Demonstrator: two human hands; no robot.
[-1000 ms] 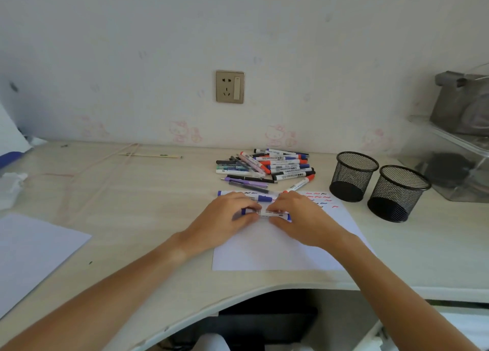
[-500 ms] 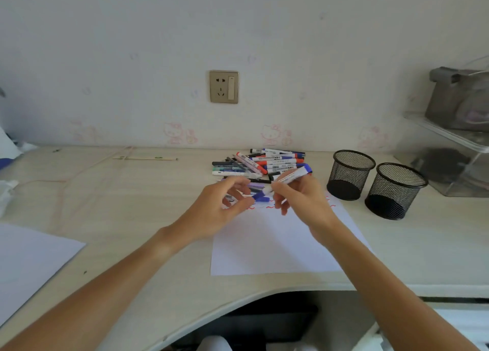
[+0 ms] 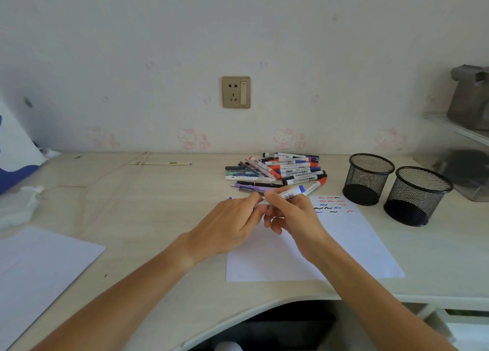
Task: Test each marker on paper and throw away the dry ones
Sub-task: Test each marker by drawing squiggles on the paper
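Hands together over the far edge of the paper [image 3: 344, 245]: right hand [image 3: 296, 218] pinching a white marker [image 3: 292, 192] with a blue end, barrel angled toward 2 o'clock; left hand [image 3: 232, 223] closed at the marker's near end, fingertips meeting the right hand's. Cannot tell whether a cap sits between the left fingers.

Paper lying flat near the desk's front edge, red, blue and black squiggles [image 3: 330, 205] clustered at its 1 o'clock corner, the rest of the sheet bare. Pile of markers [image 3: 280, 170] just beyond the hands at 12 o'clock, loosely heaped, red, blue and black ends mixed, a purple pen [image 3: 254, 184] at its near side. Two black mesh cups [image 3: 370, 178] at 2 o'clock from the paper, standing side by side, close to each other, the nearer one just beside the paper's right edge.

Open desk surface [image 3: 158, 205] to the left of the hands, from 9 to 11 o'clock, bare pale wood grain. Second white sheet [image 3: 39, 266] at 8 o'clock, overhanging the curved front edge. Crumpled white material [image 3: 18, 205] at 9 o'clock by the left margin. Thin stick [image 3: 161, 163] lying near the wall at 11 o'clock.

Pale wall behind, gold socket plate [image 3: 236, 92] at 12 o'clock, faint pink cartoon stickers [image 3: 194, 139] along the base. Clear shelf unit [image 3: 460, 152] at 3 o'clock.
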